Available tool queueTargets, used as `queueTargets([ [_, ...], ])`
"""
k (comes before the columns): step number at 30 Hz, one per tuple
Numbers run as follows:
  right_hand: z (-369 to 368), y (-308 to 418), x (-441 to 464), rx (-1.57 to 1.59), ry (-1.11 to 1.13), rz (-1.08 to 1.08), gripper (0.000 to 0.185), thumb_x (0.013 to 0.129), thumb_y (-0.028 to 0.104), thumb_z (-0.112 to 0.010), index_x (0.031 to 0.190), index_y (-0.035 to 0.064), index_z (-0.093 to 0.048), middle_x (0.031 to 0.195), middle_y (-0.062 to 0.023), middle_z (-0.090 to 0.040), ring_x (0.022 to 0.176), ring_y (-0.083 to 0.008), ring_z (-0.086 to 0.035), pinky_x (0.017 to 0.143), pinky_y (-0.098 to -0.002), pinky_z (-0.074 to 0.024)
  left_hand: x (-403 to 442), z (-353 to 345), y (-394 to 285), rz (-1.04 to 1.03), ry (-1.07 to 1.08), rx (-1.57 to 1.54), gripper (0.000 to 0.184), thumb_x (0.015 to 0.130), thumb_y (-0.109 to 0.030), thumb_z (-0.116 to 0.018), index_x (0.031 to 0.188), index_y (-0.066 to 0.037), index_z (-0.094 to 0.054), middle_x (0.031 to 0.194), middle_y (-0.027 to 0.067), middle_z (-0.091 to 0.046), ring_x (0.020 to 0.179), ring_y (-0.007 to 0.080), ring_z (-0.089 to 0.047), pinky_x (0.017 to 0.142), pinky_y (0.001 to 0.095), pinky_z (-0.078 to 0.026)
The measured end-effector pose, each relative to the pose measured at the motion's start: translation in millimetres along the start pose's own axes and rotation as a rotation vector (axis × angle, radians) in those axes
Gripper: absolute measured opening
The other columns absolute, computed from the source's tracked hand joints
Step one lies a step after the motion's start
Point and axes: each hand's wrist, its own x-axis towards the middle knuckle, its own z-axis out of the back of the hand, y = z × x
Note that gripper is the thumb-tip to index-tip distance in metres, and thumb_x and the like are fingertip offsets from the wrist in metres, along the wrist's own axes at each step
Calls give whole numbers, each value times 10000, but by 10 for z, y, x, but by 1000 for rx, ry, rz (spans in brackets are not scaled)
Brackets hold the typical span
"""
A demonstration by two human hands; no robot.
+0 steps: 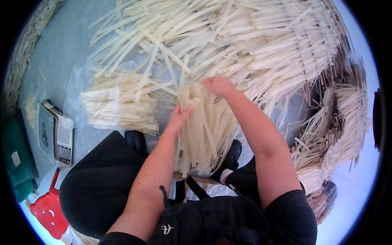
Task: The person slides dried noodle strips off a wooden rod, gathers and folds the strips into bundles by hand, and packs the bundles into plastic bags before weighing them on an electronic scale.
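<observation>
A loose bundle of pale flat strips (199, 139) is seen near the centre, fanned out between two black shoes. Its left edge is touched by the left hand (178, 118), the thumb set apart from the visible finger; whether strips are gripped by it cannot be told. The right hand (219, 85), slightly blurred, is held curled at one o'clock, by the bundle's upper end; whether a strip is pinched there cannot be told. From the bundle, a stack of strips partly covered by clear plastic (118, 104) is placed at ten o'clock, a scale with a keypad (64, 139) at nine and a red object (51, 212) at eight. A large heap of strips (261, 45) is spread at one o'clock.
</observation>
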Motion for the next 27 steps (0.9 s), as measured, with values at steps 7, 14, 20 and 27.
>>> queueTargets([
  [7, -189, 158, -211, 271, -550, -26, 366, 881, 328, -551, 1148, 88, -624, 1050, -198, -651, 988, -367, -622, 875, -437, -487, 87, -163, 120, -132, -72, 254, 605, 890, -340, -654, 1375, -56, -431, 1264, 154, -570, 1125, 254, -562, 970, 350, -428],
  [14, -240, 1093, 256, 53, -341, -118, 387, 811, 301, -636, 1091, 33, -643, 972, -178, -677, 931, -336, -654, 814, -402, -509, 2, -379, 66, -504, -212, 1264, 563, 824, -372, -630, 1253, -18, -541, 1191, 213, -558, 1080, 356, -523, 960, 414, -417],
  [20, -678, 1118, 437, 287, -189, -246, 357, 804, 287, -639, 1039, 19, -654, 1006, -177, -686, 942, -341, -654, 836, -411, -509, 2, -322, 153, -521, -124, 1294, 556, 781, -287, -644, 1255, -20, -527, 1225, 157, -526, 1121, 340, -478, 935, 400, -407],
  [27, 485, 943, -247, 1002, -767, 143, 252, 936, 285, -594, 1030, 68, -680, 697, 4, -623, 617, -53, -510, 569, -219, -399, -73, -396, -51, -269, -382, 932, 709, 823, -427, -656, 1373, -43, -427, 1304, 181, -500, 1227, 344, -443, 1038, 400, -354],
])
